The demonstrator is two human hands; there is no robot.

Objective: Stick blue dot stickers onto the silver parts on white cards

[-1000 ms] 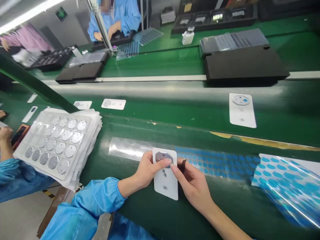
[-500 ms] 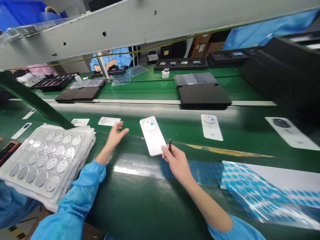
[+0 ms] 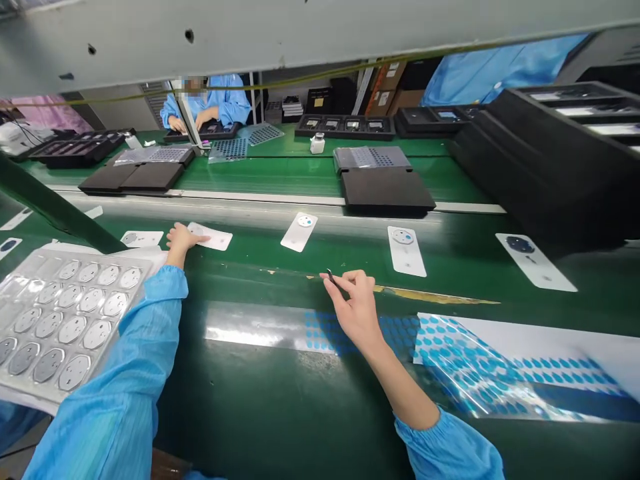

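Observation:
At the left, my left hand (image 3: 183, 238) has its thumb over the near end of a white card (image 3: 216, 238) on the green conveyor belt, its fingers curled at the card's edge. The card's left end is hidden beneath the hand. My right hand (image 3: 356, 300) is above the belt, thumb and fingers pinched on a thin black tool (image 3: 330, 275); its exact kind is unclear. Beyond it lies another white card (image 3: 299, 235) with a round disc and a blue dot. A transparent sheet of blue dots (image 3: 325, 330) lies below the right hand.
A clear tray (image 3: 107, 267) of round silver discs stands at left by a green post (image 3: 60, 207). More white cards (image 3: 407, 257) lie along the belt. Dotted blue film (image 3: 465, 360) is at right. Black trays (image 3: 390, 190) stand behind; a co-worker (image 3: 220, 107) sits across.
The white card from my right hand now lies on the belt, the hand staying pinched on the black tool. My left hand has moved left onto another card. The view has shifted.

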